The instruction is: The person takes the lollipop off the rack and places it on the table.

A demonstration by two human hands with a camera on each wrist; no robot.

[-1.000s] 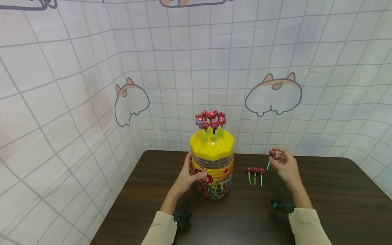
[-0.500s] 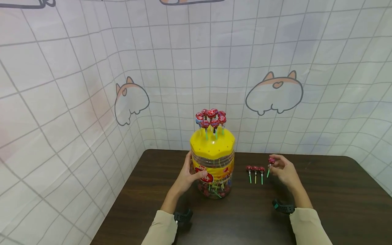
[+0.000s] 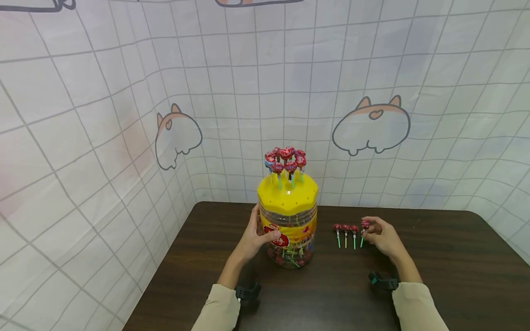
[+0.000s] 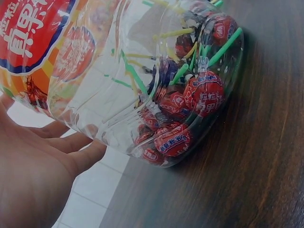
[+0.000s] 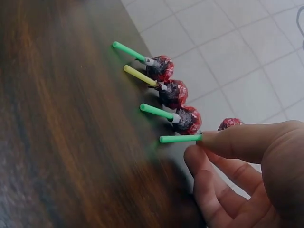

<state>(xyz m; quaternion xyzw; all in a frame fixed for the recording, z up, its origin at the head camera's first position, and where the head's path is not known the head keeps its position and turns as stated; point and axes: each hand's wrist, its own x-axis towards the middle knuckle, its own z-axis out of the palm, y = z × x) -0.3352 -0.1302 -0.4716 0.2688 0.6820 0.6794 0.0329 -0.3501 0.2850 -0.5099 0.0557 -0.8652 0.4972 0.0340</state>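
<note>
My left hand (image 3: 253,239) grips the side of a clear plastic candy jar (image 3: 290,234) with a yellow lid, its thumb across the label. Lollipops in red wrappers (image 4: 204,92) lie in the jar's bottom in the left wrist view. Several more lollipops (image 3: 285,154) stand upright in the lid. At the right, my right hand (image 3: 383,236) pinches a lollipop with a green stick (image 5: 180,138) between thumb and fingers, low at the table. Beside it, 3 lollipops (image 3: 345,228) lie in a row, heads toward the back; two sticks are green, one yellow.
The dark wooden table (image 3: 314,299) ends at a back edge just behind the jar and the row. A white gridded cloth (image 3: 265,92) with cartoon animals hangs behind and to the left. Each wrist wears a black band (image 3: 383,281).
My right hand has lowered the lollipop toward the table, bringing it beside the row's right end. My left hand has kept its grip on the jar, which stays in place.
</note>
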